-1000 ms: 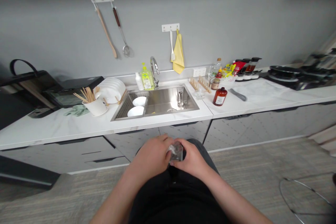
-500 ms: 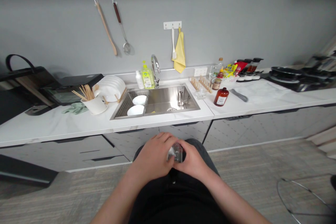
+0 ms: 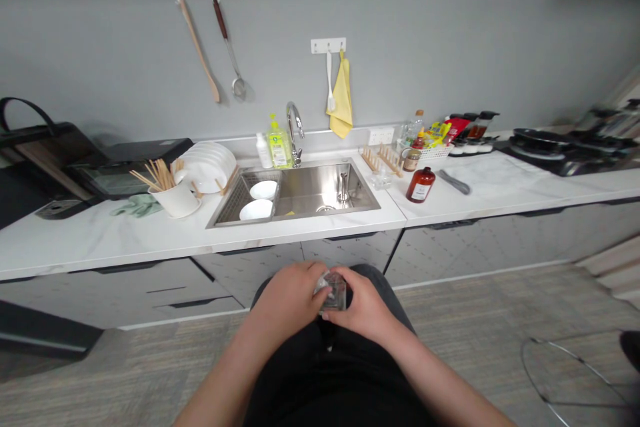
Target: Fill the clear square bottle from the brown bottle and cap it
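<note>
My left hand (image 3: 287, 303) and my right hand (image 3: 365, 310) meet low in the middle of the view, over my dark trousers. Both are closed round a small clear glass object (image 3: 334, 290) that shows between them. The left fingers curl over its left side and the right fingers wrap its right side. I cannot make out what the object is beyond its clear, boxy shape. The hands are well short of the white counter (image 3: 100, 237).
A steel sink (image 3: 320, 190) holds two white bowls (image 3: 257, 200) under a tap (image 3: 294, 127). Left are stacked plates (image 3: 207, 167) and a cup of chopsticks (image 3: 173, 197). Right are a brown bottle (image 3: 420, 185), a condiment basket (image 3: 433, 140) and a stove (image 3: 565, 147). A wire stool (image 3: 575, 373) stands at lower right.
The view has shifted slightly, so the counter sits a little further left and lower. My hands stay together round the glass object, with the fingers shifting a little on it.
</note>
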Motion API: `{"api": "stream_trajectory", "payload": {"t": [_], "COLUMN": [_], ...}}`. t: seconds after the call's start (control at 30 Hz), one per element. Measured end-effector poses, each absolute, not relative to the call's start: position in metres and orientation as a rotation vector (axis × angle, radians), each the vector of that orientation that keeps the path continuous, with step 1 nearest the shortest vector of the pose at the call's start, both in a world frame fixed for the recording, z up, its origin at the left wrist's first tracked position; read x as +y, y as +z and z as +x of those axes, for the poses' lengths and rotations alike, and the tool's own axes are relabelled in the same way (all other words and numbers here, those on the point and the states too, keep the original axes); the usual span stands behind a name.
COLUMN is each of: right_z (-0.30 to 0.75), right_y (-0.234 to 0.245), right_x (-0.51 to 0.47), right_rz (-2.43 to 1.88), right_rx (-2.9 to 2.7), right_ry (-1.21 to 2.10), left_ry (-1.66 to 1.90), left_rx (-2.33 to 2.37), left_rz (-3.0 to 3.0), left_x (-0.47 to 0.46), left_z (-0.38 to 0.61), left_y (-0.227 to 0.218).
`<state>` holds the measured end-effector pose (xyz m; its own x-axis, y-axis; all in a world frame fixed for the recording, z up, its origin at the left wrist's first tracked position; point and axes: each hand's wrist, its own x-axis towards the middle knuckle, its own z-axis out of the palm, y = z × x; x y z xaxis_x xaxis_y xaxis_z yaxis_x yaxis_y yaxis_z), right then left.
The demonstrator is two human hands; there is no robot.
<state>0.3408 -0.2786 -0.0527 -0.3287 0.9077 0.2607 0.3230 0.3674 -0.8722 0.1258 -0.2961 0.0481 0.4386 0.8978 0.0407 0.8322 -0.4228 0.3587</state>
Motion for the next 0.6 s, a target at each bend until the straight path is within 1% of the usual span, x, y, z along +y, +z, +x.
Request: {"api": "stream_trajectory", "payload": {"t": [0.1,0.27,0.37,0.47,0.6], "right_z": [0.340,0.340,0.342,0.346,0.353], "right_y": [-0.053,-0.059,-0.062,-0.066,-0.077], "right_x": [-0.278,-0.276,-0.273,-0.269,-0.263], "right_rz": [-1.057,-1.049,-1.053,-0.979,-0.772], "right_rx": [-1.840,-1.806,-1.767,-1.721,-1.678], "right_ry": [0.918,0.887,0.902,1.021,1.304], "left_ry": [0.455,0.594,0.693,0.813,0.887], "left_rx": [1.300,1.498,1.498,1.392,1.171], "left_rz": [2.450,2.340,2.259,2.180,2.125], "left_x": [-0.295,-0.288,-0.280,-0.274,-0.271], "left_z": [0.125,0.126,0.124,0.119,0.114], "left_y": [0.045,0.031,0.023,0.019,0.014]}}
